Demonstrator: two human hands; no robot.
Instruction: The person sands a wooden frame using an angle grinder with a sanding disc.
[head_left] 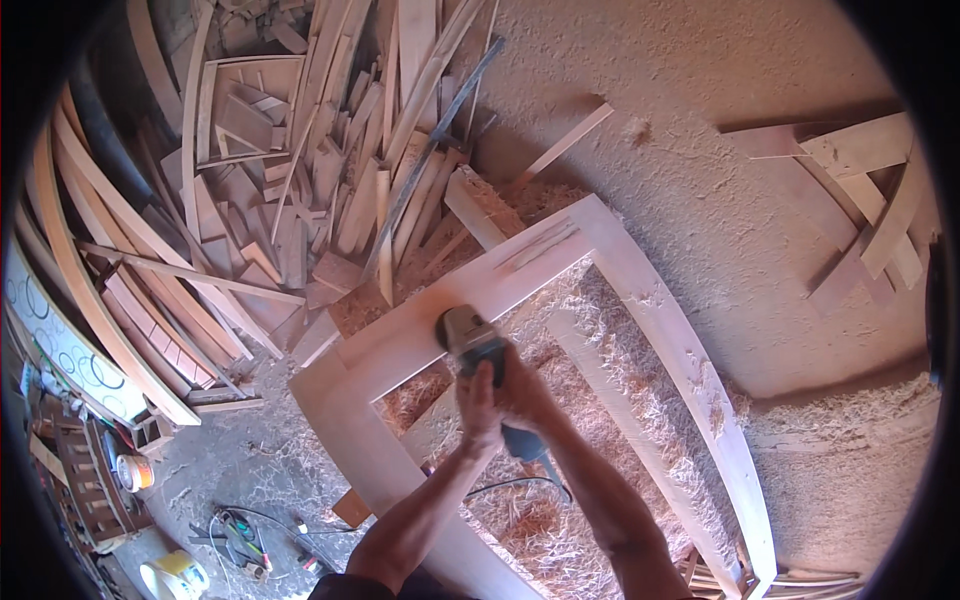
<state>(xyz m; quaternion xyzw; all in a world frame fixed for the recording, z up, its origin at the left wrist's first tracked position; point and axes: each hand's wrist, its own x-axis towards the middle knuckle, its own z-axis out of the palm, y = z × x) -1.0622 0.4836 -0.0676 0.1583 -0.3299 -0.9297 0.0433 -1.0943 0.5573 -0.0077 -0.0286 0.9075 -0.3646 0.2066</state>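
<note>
An angle grinder with a dark body and a grey metal head rests its disc end on the upper rail of a pale wooden frame. Both hands grip the tool. My left hand is closed on its near side, and my right hand wraps the body from the right. The grinder's rear end shows below the hands, with a dark cord trailing from it. Around the disc the wood looks reddish. The frame has a curved right side and an opening, through which shavings show.
Offcuts and curved slats are heaped at the far left. More curved pieces lie on the floor at the right. Tangled cables, a white bucket and a small orange-and-white tub stand at the lower left.
</note>
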